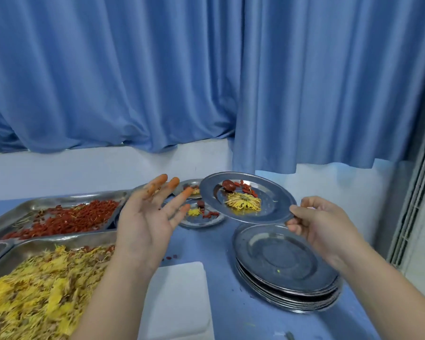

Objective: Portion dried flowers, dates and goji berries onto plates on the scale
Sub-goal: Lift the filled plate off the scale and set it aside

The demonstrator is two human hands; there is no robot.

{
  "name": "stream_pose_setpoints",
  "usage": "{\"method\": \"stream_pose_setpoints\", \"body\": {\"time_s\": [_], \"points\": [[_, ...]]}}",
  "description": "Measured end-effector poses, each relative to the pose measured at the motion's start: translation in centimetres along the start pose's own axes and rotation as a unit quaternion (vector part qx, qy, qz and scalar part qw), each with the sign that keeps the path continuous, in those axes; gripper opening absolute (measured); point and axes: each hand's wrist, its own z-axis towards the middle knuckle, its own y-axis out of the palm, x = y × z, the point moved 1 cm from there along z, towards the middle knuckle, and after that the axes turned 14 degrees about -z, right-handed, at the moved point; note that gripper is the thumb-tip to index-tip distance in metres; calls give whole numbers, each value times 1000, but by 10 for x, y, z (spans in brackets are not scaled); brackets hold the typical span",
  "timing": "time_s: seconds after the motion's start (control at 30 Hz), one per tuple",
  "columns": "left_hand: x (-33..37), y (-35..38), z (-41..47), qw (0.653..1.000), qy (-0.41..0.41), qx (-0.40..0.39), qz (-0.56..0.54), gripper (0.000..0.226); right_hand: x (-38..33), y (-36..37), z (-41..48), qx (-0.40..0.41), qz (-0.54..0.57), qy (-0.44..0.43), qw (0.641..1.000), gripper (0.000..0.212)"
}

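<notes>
My right hand (pixel 322 225) pinches the rim of a steel plate (pixel 274 192) held in the air; on it lie a yellow dried flower (pixel 243 203), a dark date (pixel 228 185) and some goji berries (pixel 248 188). My left hand (pixel 147 217) is raised with fingers spread and orange-stained tips, holding nothing, just left of that plate. Two filled plates rest on the table behind, one (pixel 201 218) nearer and one (pixel 192 187) farther. A white scale (pixel 179 300) lies flat near the front. A tray of goji berries (pixel 66 219) and a tray of yellow flowers (pixel 42 290) sit at left.
A stack of empty steel plates (pixel 287 268) stands under my right hand on the blue table. A few loose berries (pixel 171 257) lie beside the scale. Blue curtains (pixel 206 69) hang along the back wall, and a white vent panel (pixel 417 192) is at far right.
</notes>
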Motion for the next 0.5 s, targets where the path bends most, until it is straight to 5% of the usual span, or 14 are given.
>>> {"method": "stream_pose_setpoints", "body": {"time_s": [0.5], "points": [[-26, -14, 33, 990, -82, -6, -111, 40, 45, -35, 149, 85, -177, 150, 969, 23]]}}
